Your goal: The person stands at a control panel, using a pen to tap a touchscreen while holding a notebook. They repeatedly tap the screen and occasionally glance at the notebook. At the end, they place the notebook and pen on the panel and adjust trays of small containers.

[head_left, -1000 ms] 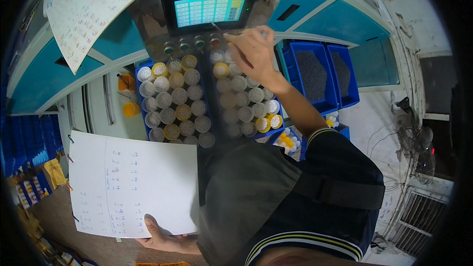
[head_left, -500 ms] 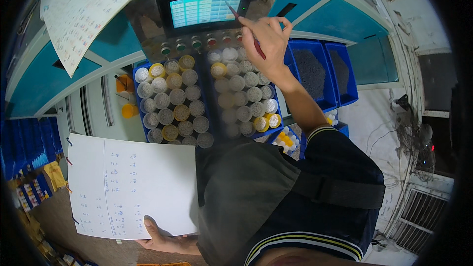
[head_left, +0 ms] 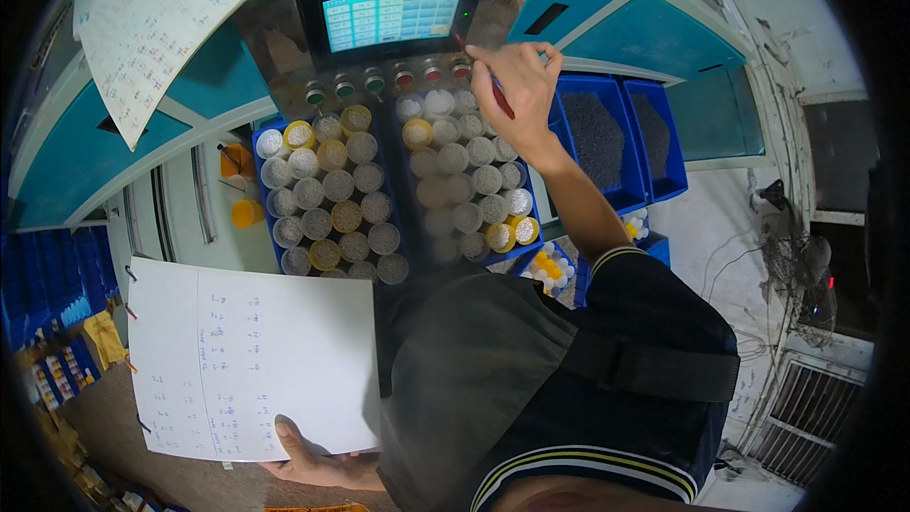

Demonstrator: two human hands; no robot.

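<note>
A red pen (head_left: 502, 101) is held in the closed fingers of my right hand (head_left: 523, 85). Its tip points up and left at the lower right corner of a lit touchscreen (head_left: 393, 19) in a black frame; whether they touch, I cannot tell. Below the screen runs a row of round green and red push buttons (head_left: 405, 80). At lower left my left hand (head_left: 318, 465) grips the bottom edge of a ring-bound notebook (head_left: 303, 341), thumb on the page and fingers hidden beneath. Columns of handwriting cover the white page.
Two blue trays of round cups (head_left: 338, 185) filled with small pale pellets stand under the buttons. Blue bins of dark granules (head_left: 594, 137) sit right of my forearm. A handwritten sheet (head_left: 175, 28) hangs at upper left. Orange containers (head_left: 246, 213) stand left of the trays.
The pen tip has dropped from the right part of the screen to its lower right corner, as my right hand moved slightly down. My left hand and the notebook stay nearly still.
</note>
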